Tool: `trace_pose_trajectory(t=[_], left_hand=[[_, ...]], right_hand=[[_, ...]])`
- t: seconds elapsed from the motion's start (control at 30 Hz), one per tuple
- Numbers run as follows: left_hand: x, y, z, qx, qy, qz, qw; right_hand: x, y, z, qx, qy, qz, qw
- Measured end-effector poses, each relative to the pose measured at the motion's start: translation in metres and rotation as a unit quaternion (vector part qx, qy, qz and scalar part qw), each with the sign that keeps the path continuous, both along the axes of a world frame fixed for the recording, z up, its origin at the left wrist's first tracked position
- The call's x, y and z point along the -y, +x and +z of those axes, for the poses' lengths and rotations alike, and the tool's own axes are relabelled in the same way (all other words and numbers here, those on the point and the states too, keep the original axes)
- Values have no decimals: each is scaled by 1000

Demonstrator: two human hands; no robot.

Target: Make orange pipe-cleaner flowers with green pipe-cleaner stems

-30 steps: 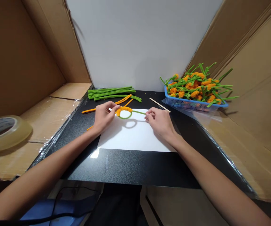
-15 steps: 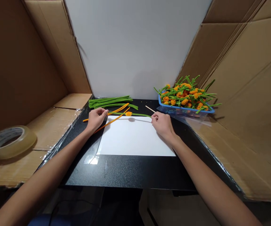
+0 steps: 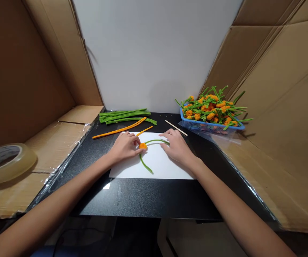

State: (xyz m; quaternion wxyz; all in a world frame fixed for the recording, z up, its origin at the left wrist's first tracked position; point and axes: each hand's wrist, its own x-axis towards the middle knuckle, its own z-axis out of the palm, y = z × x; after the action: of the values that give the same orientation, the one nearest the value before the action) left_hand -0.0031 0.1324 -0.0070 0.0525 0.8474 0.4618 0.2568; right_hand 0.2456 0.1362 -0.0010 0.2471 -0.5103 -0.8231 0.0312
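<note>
Over the white paper (image 3: pixel 170 169): I see an orange knot (image 3: pixel 143 146) with two green stems (image 3: pixel 154 140).
Left hand (image 3: pixel 124 147): pinching the knot.
Right hand (image 3: pixel 179 147): fingers spread about one stem's end; contact I can't tell.
Knot: could unwind, I judge, if the left fingers slip.

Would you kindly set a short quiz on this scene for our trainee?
1. True or false: the tape roll rests on cardboard.
2. Which is nearest the orange coil? A: the left hand; B: the right hand; C: the tape roll.
3. Fill in the colour: the orange-and-green pieces are piled in a ____ basket.

Key: 1. True. 2. A. 3. Blue.
</note>
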Motion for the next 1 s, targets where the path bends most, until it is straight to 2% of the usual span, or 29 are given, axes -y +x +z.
trace_pose_trajectory(t=[0.1,0.2,0.37,0.47,0.6,0.73,0.87,1.0], left_hand=[[6,5,2,8,-23,-25,999],[12,9,5,29,-49,-43,997],[13,12,3,107,-160,-16,981],[12,13,2,135,-210,-24,968],[16,15,10,166,-184,-23,969],[17,15,15,191,-189,-3,963],[8,7,12,131,-119,-2,984],[-3,-5,9,86,-87,-54,991]], right_hand=[[8,-14,-2,-6,12,93,996],[11,-24,-4,-4,-10,143,990],[7,-22,-6,-77,-21,120,990],[5,-18,-7,-141,-6,101,985],[8,-19,-3,-174,-17,87,981],[12,-22,5,-140,-36,65,987],[10,-19,9,-95,-27,69,993],[3,-10,6,-62,-22,99,993]])
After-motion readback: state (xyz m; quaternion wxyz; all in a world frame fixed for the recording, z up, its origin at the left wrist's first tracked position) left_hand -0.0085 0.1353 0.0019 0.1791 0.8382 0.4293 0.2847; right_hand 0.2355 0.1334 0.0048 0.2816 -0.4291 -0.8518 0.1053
